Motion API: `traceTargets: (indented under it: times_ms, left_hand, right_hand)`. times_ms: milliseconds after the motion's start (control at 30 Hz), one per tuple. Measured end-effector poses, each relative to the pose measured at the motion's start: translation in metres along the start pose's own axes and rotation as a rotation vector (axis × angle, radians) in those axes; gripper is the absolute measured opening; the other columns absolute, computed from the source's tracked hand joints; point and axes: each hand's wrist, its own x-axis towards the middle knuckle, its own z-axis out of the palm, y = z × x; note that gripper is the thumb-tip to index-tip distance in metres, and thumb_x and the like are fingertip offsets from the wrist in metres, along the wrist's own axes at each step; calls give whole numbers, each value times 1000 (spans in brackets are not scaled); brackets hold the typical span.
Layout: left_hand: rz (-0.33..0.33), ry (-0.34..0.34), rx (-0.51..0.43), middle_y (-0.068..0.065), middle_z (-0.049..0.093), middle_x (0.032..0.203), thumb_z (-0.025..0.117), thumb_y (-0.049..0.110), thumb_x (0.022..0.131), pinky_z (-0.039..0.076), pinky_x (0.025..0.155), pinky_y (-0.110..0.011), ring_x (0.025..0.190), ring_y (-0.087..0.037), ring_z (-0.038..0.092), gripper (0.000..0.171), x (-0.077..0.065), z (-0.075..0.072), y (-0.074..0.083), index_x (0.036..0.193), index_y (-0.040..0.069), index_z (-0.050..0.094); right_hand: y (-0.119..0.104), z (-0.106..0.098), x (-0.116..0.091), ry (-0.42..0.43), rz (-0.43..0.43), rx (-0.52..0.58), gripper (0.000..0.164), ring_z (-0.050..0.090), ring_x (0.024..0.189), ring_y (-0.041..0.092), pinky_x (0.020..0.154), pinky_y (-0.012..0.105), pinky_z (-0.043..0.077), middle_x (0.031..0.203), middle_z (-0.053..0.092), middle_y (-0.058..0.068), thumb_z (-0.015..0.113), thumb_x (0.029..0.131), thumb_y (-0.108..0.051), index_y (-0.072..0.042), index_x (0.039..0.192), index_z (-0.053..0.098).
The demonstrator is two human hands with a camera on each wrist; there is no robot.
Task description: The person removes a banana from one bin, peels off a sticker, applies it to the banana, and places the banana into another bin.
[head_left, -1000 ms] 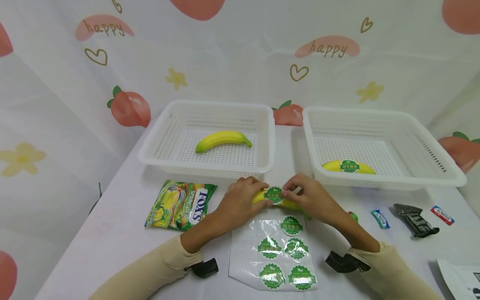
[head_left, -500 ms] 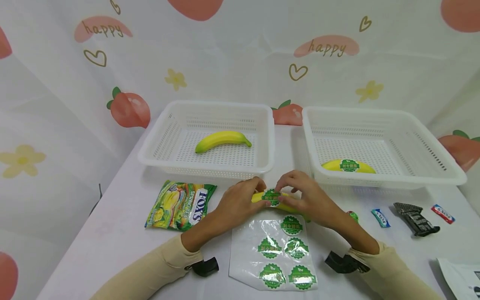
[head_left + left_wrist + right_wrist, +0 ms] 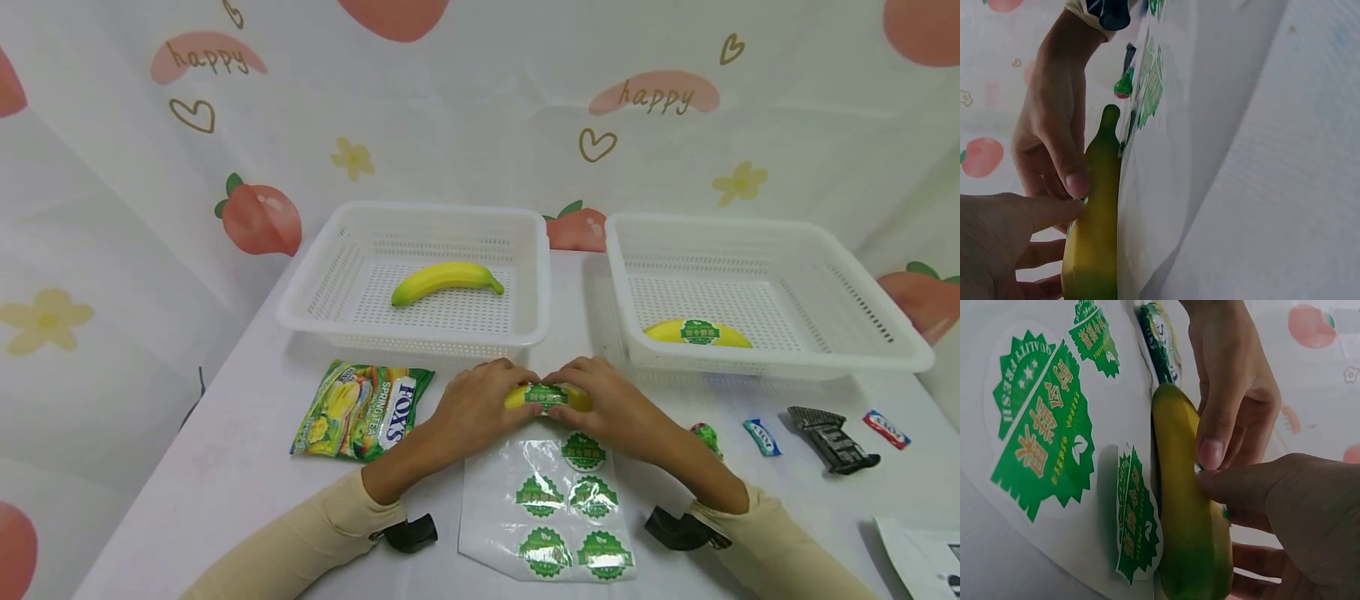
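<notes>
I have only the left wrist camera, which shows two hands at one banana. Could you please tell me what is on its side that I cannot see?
Observer: In the head view, a green label lies on the banana, between the left hand and the right hand.
Operator: Thank you. Do you see other bananas?
Observer: Yes, two: a second banana in the left basket, and a third banana in the right basket.
Operator: My camera cuts the sheet. How many labels has it?
Observer: The head view shows five on it.
</notes>
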Motion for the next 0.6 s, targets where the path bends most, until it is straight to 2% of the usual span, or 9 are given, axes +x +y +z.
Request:
traceTargets:
  times_ms: [167,333,600]
  left_hand:
    - [6,-1,71,1,73,111,80,48,93,48,72,-31,89,-12,62,42,1,1,0,125,21,77]
    - [28,24,94,2,74,107,84,44,90,49,69,-30,87,-12,64,38,1,2,0,120,20,79]
    - [57,39,80,4,77,102,87,37,89,47,67,-24,80,-8,62,35,0,1,0,117,17,81]
  right_hand:
    - [-1,2,-1,13,-15,-58,36,62,111,22,93,47,54,119,70,-1,80,96,-32,-15,127,75]
    - [-3,5,-1,38,-30,-85,38,64,104,16,88,40,57,114,71,-3,85,91,-31,-15,123,75]
    - [-1,-5,-3,-41,-22,-17,34,61,102,15,86,36,55,114,69,-2,83,92,-23,-12,122,70]
